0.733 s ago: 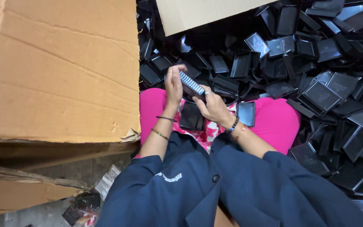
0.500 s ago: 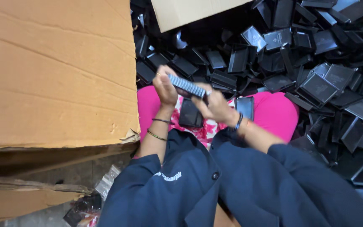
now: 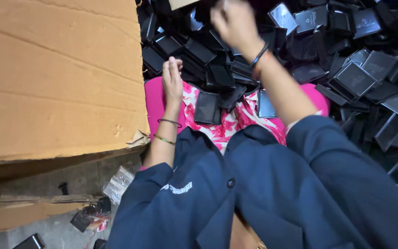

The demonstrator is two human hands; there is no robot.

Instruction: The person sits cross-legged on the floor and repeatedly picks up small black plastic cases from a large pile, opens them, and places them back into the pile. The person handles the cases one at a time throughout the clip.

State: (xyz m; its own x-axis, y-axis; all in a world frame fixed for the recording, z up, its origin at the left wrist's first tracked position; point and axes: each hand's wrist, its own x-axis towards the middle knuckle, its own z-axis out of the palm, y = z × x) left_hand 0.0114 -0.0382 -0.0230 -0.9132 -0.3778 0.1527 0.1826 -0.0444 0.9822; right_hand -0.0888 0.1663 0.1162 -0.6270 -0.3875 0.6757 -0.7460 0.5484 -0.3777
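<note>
My left hand (image 3: 172,82) rests on my pink-clothed lap (image 3: 155,105), fingers straight and close together, holding nothing. My right hand (image 3: 233,22) is lifted far forward over the heap of flat black cases (image 3: 355,78) and is blurred by motion. A thin pale sliver shows at its fingertips, but I cannot tell whether it holds anything. Two black cases lie on my lap, one (image 3: 207,107) close to the left hand and one (image 3: 266,105) under the right forearm. Both arms are in dark blue sleeves, and each wrist wears bracelets.
A big cardboard box (image 3: 56,78) fills the left side, its edge next to my left arm. The corner of another cardboard piece (image 3: 180,3) shows at the top. Crumpled clear wrapping (image 3: 118,184) and dark scraps (image 3: 86,216) lie on the grey floor at lower left.
Both hands held a small flat case together over the lap. Now they are apart: the right hand has swung up and forward over the heap, and the left has sunk empty onto the lap.
</note>
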